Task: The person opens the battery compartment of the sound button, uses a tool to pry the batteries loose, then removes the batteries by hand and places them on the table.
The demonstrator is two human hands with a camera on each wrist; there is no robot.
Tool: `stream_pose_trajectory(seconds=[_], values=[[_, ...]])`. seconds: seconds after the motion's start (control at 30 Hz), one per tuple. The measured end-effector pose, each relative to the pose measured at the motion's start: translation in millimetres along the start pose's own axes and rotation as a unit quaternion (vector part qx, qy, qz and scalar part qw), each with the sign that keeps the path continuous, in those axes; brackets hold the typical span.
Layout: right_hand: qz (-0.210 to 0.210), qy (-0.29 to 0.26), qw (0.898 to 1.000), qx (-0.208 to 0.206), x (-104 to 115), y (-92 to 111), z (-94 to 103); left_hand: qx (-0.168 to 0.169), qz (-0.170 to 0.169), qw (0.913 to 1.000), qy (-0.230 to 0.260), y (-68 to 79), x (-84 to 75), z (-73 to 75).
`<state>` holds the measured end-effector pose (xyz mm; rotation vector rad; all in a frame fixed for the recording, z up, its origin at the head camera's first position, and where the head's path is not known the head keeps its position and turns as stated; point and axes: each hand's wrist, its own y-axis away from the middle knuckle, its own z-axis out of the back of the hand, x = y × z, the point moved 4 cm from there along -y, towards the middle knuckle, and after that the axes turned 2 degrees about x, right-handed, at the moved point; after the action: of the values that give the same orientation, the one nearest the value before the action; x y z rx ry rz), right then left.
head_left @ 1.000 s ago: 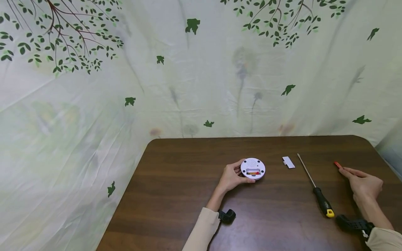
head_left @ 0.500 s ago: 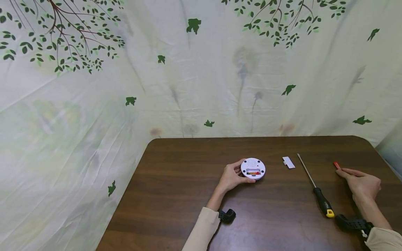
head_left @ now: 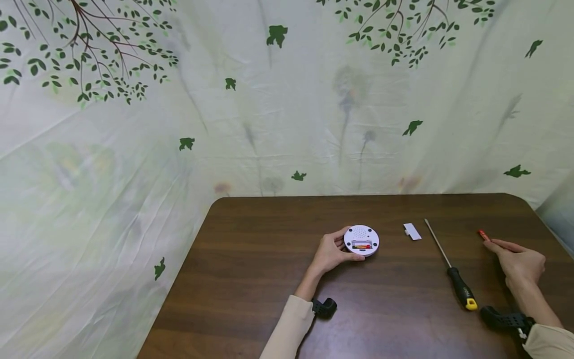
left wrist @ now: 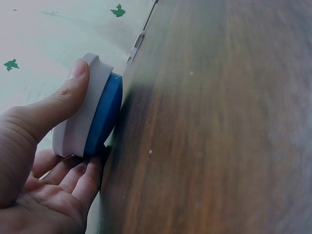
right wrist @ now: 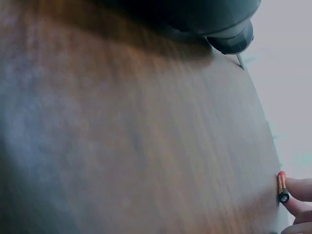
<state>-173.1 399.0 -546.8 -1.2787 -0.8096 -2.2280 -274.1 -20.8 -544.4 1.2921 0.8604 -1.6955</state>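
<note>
My left hand grips a round white device by its left edge, thumb near the bottom of the rim. Small dark dots, a patch of tiny holes and an uncovered battery compartment mark the face turned up; a red-and-yellow battery lies in it. From the left wrist view, the device's other side is blue and faces the table. At the right, my right hand pinches a second battery between thumb and finger. The right wrist view shows that battery as black, orange and red, close over the table.
Between the hands lie a white battery cover and a screwdriver with a black-and-yellow handle, its shaft pointing away. The brown wooden table ends at a curtain printed with leaves.
The right hand shifts a little left and then back right, turning the battery slightly in its fingertips. The left hand and the device stay in place.
</note>
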Motion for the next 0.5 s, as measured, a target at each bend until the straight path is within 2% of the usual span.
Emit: stream_pose_trajectory(seconds=[0.5], values=[[-0.038,-0.028,0.999,0.008,-2.3,-4.4,0.8,0.004,0.000,1.0000,0.002,-2.4,-0.9,-2.0]])
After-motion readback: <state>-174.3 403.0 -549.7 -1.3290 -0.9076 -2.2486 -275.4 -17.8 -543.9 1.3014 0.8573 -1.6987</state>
